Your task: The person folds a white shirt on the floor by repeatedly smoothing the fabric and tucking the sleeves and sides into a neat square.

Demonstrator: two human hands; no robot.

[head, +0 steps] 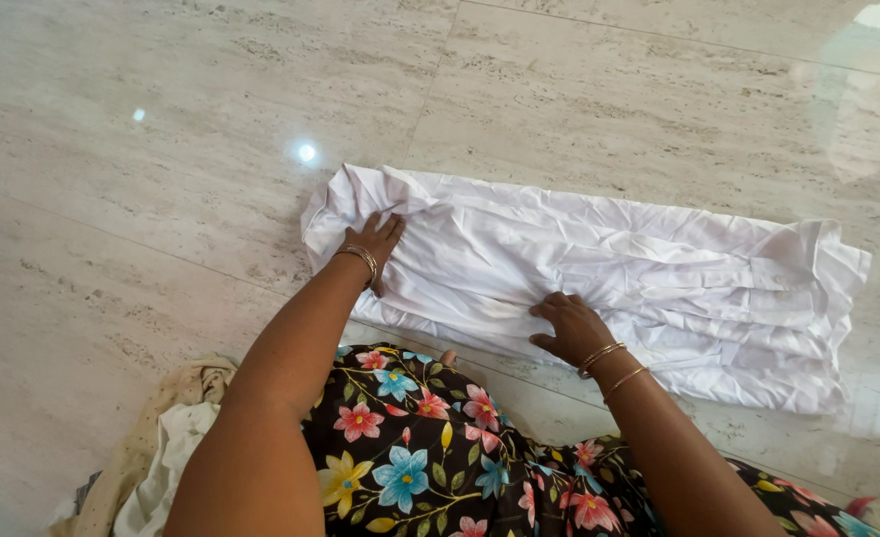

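A white cloth (599,273) is spread on the marble floor (162,199). The left hand (372,244) is laid flat on the cloth's left end; the right hand (569,328) is pressed on its near edge, fingers curled, nothing gripped.

The left hand's (372,245) fingertips sink into folds of the white cloth (599,273); the beige heap (152,452) runs off the bottom edge.

I'm seeing bare marble floor (162,199) lying open left of and beyond the white cloth (609,268). Near me, a cream cloth heap (162,447) is crowding the lower left, and my flowered lap (420,457) is blocking the near edge.
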